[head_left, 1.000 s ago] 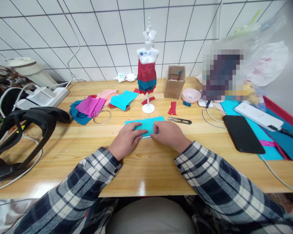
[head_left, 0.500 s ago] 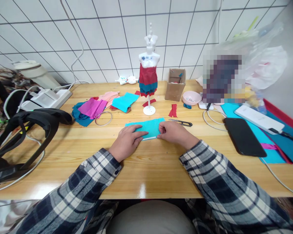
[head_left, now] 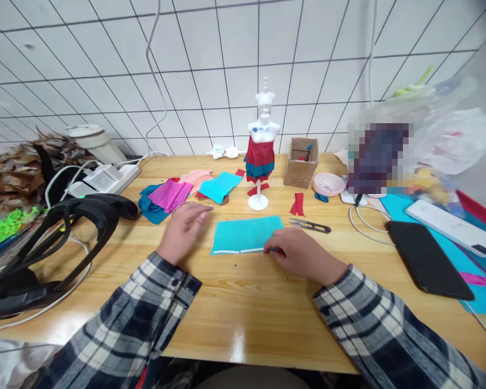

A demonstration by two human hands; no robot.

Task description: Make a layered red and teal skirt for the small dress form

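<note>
A rectangular turquoise crinkled sheet (head_left: 245, 232) lies flat on the wooden table, with narrow white strips (head_left: 227, 252) along its near edge. To its left, my left hand (head_left: 184, 229) hovers apart from the sheet, fingers stretched out and holding nothing visible. My right hand (head_left: 297, 251) rests over the sheet's near right corner with curled, closed fingers; what they pinch is hidden. Just beyond that hand lies a pair of thread snips (head_left: 311, 225). Behind the sheet stands a small white dress form (head_left: 264, 131) wearing a red and teal layered skirt (head_left: 260, 156).
Coloured fabric pieces (head_left: 170, 194) lie back left, near a black headset frame (head_left: 56, 237) and a white power strip (head_left: 105, 181). A cardboard box (head_left: 302, 165), pink bowl (head_left: 328, 185) and red scraps (head_left: 297, 203) are back right. A black phone (head_left: 429, 259) lies at right.
My left hand has let go of the sheet and moved left, uncovering its left part. My right hand has shifted to the near right corner. The camera view has tilted upward.
</note>
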